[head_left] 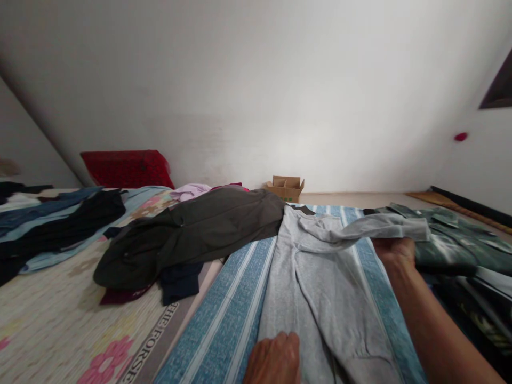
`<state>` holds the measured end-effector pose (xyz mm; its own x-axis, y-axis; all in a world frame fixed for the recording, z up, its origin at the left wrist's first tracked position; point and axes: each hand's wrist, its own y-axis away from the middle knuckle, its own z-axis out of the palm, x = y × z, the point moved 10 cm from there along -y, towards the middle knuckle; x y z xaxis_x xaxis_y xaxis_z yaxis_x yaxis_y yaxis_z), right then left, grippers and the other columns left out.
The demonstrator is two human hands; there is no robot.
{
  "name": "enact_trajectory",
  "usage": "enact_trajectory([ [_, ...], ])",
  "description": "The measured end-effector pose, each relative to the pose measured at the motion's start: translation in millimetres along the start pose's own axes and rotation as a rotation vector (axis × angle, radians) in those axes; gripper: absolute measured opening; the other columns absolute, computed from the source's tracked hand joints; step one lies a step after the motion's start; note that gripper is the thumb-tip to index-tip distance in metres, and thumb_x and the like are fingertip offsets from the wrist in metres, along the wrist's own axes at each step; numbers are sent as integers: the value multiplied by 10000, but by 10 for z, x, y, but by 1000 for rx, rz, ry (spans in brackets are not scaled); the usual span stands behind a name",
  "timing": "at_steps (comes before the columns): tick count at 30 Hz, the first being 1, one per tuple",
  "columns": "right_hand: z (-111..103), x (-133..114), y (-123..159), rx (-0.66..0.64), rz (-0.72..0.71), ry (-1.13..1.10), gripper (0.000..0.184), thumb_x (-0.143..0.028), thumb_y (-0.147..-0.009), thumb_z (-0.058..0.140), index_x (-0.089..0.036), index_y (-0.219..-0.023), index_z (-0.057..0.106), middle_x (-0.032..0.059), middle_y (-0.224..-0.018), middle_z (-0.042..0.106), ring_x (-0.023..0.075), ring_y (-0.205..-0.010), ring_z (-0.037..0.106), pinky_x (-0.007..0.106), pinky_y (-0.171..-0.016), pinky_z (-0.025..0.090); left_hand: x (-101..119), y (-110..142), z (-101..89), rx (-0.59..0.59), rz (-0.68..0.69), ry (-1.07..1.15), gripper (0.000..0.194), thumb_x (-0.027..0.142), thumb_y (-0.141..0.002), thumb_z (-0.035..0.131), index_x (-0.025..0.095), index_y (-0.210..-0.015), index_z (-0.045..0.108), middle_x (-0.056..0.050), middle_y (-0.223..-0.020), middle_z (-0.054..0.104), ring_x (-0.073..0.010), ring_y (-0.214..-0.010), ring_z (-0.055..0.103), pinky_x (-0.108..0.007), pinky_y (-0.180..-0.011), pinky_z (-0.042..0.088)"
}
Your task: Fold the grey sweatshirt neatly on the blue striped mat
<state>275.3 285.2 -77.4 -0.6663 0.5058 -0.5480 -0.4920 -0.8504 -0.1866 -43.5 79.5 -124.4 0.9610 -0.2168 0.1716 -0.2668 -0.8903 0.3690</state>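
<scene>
Head view: two hands, apart. Left hand (272, 360) is resting on one grey knit garment (320, 304) at 6 o'clock, its fingers cut off by the frame. Right hand (394, 252) is raising the garment's long limb at 3 o'clock, fingers hidden beneath it; grip unclear. Garment is lying on a blue-striped blanket (224, 314). One dark olive jacket (208, 229) is lying at 10 o'clock. One cardboard box (285, 188) is sitting at 12 o'clock, contents hard to make out.

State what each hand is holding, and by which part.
The right hand holds the grey sweatpants from beneath, near the raised leg's end; the left hand rests on them lower down, no clear grip.
</scene>
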Motion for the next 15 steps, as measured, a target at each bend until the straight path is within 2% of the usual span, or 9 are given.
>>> enact_trajectory([
  [3, 247, -258, -43, -67, -39, -74, 193, -387, -819, 511, -256, -680, 542, -55, -667, 584, 136, -692, 610, 282, -677, 532, 17, 47, -138, -8, -9, 20, 260, 97, -805, 427, 176, -1002, 577, -105, -1012, 648, -254, -949, 630, -335, -795, 477],
  [6, 309, -375, -9, -71, -44, -156, 179, -350, -850, 484, -252, -720, 558, -66, -709, 602, 121, -707, 611, 294, -725, 536, 59, 64, -122, -17, 1, 10, 278, 78, -803, 414, 173, -1002, 583, -111, -1022, 652, -258, -942, 636, -343, -790, 484],
  [11, 2, -160, 100, 15, 14, -136, 133, -311, -810, 549, -216, -718, 550, -67, -659, 603, 109, -589, 598, 249, -571, 536, 88, 55, 25, -59, 7, -43, 332, 37, -778, 394, 148, -1013, 601, -130, -990, 662, -284, -954, 634, -379, -801, 481],
  [15, -128, -130, 110, 53, 26, -141, 137, -319, -779, 588, -211, -707, 544, -72, -652, 605, 103, -575, 599, 254, -590, 546, 52, 79, -113, 1, 8, 38, 253, 107, -814, 417, 173, -979, 598, -106, -994, 666, -244, -940, 636, -321, -802, 471],
])
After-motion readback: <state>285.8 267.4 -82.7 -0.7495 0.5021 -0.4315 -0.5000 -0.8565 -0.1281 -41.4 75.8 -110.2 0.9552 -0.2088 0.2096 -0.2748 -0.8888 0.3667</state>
